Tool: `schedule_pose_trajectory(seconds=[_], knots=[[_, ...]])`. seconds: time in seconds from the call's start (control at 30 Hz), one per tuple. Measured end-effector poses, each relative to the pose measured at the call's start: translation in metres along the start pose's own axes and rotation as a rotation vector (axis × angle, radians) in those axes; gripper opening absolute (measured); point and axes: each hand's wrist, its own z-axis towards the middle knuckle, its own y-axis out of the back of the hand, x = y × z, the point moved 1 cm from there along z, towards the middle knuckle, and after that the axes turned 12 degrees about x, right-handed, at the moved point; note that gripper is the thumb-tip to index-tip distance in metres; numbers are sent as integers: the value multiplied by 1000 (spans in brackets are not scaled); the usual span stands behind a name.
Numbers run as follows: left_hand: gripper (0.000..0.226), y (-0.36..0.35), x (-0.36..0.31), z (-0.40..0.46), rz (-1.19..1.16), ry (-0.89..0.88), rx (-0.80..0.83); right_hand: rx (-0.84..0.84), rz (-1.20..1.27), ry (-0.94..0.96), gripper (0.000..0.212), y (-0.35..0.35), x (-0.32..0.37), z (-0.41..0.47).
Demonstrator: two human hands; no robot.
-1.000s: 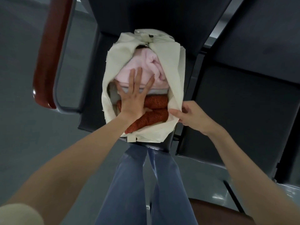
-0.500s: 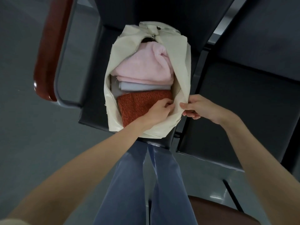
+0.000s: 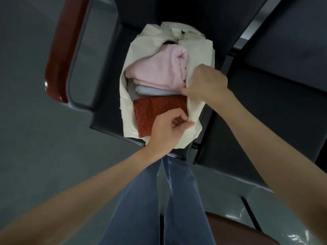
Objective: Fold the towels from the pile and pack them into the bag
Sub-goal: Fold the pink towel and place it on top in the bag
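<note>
The cream canvas bag (image 3: 198, 55) lies on the black seat (image 3: 104, 110) of a waiting-room chair, its zipped mouth gaping open toward the camera. Three folded towels sit inside it: a pink towel (image 3: 155, 68) at the 12 o'clock end, a pale grey towel (image 3: 152, 90) wedged just below it, and a rust-orange towel (image 3: 155, 110) at the 6 o'clock end, all touching one another and filling the opening from edge to edge.

The left hand (image 3: 168, 128) is at about 6 o'clock of the bag, fingers curled, with thumb and fingers pinching the cream fabric at the near right edge of the opening, partly over the orange towel. The right hand (image 3: 207, 82) is at 3 o'clock of the bag, fingers curled over the right flap beside the pink and grey towels and gripping it.

No pile of unfolded towels shows anywhere here; the neighbouring seat (image 3: 265, 106) at 3 o'clock carries nothing visible, though part of it lies outside the picture. Judging from that, the folding and packing look essentially done. What seems left is to draw the two sides of the opening together over the towels and run the zipper (image 3: 155, 50), whose pull appears to sit at the 12 o'clock end. The bag looks full, so the flaps may need the towels pressed down to meet.
</note>
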Motion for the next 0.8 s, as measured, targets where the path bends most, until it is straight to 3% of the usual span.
schedule_pose_trajectory(seconds=[0.1, 0.27, 0.4, 0.53, 0.6, 0.7, 0.8], knots=[[4, 16, -4, 11, 111, -41, 125, -30, 25, 30, 37, 11, 3, -2], [36, 60, 7, 73, 720, -277, -219, -282, 103, 52, 34, 22, -10, -8], [51, 63, 7, 118, 1060, -149, 52, -423, 242, 127, 29, 15, -18, -15], [55, 37, 9, 139, 1283, -61, 183, -455, 372, 173, 22, 9, -16, -14], [57, 36, 5, 149, 1261, -77, 240, -424, 364, 186, 20, 10, -13, -11], [46, 62, 2, 154, 1023, -170, 304, -386, 472, 232, 21, 12, -12, -6], [45, 93, 11, 121, 728, -238, 139, -329, 588, 249, 15, 3, -6, -6]])
